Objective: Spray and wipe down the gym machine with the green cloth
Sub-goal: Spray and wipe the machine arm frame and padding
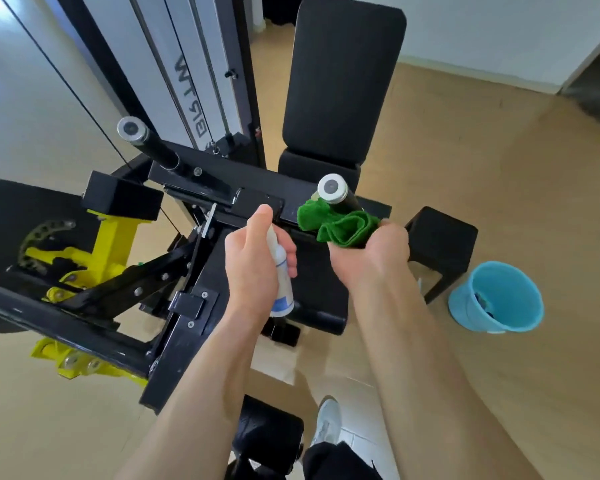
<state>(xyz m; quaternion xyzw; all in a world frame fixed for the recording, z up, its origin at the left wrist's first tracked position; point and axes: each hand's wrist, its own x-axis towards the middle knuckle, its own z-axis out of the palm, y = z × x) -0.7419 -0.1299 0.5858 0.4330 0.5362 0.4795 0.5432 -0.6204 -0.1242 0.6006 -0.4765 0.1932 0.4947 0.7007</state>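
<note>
Head view: your left hand point(253, 258) grips a white spray bottle point(282, 271) with a blue label. The fingers are curled round its body and one digit lies over its top end. The bottle's base points back toward your forearm.

Your right hand point(369, 258) is closed on the green cloth point(340, 225). The cloth is bunched, and its folds stand out of the top of the fist. It lies against the black handle point(347, 199) with the silver end cap, directly ahead of that hand. The two hands are near each other but apart.

Both hands are over the gym machine point(222, 174), which has a black steel frame. Ahead of the right hand, beyond the handle, the black backrest pad point(340, 84) stands upright. A second capped handle point(136, 131) projects ahead and to the left of the left hand. Yellow brackets point(115, 237) and a perforated disc are mounted well to the left of the left hand. Behind the frame, ahead of the left hand, are cables and a white panel point(194, 81) with lettering.

The floor point(499, 174) is a smooth tan surface. It meets a white wall point(482, 29) at a pale skirting strip. A blue bucket point(499, 299) stands on the floor to the right of the right hand, beside a black padded block point(440, 244). The bucket's contents cannot be identified. A white shoe point(328, 422) shows below your forearms.
</note>
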